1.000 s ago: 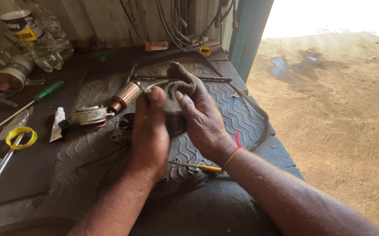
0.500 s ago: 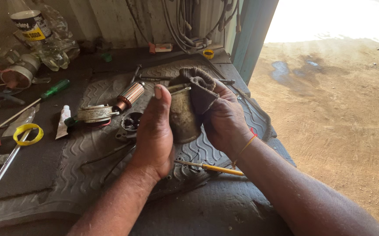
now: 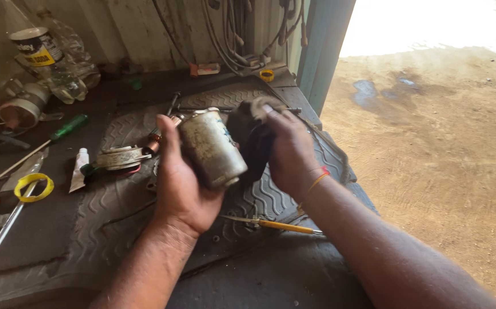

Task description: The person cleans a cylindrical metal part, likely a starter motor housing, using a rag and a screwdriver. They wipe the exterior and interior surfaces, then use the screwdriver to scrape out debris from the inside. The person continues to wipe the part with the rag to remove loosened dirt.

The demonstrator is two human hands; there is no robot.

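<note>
Two hands meet above a ribbed rubber mat (image 3: 293, 154) on the dark tabletop (image 3: 42, 229). The left hand (image 3: 182, 183) is curled around a grimy metal cylinder (image 3: 210, 146), palm beneath it and thumb up along its left side. The cylinder is held clear of the mat, tilted, its long axis running from upper left, away from the person, down to lower right, with the nearer round end turned toward the camera. The right hand (image 3: 288, 149) is closed on a dark rag (image 3: 251, 134), pressed against the cylinder's right side. The far end of the cylinder is hard to make out, and the rag hides most of the right fingers.

Just behind the left hand, a copper-wound armature (image 3: 155, 139) is mostly covered. A yellow-handled screwdriver (image 3: 285, 226) lies on the mat under the right forearm. Farther left lie a green-handled screwdriver (image 3: 68, 127), a small white tube (image 3: 78, 169) and a yellow ring (image 3: 30, 187). A plastic bottle (image 3: 42, 48) is cut off by the top edge.
</note>
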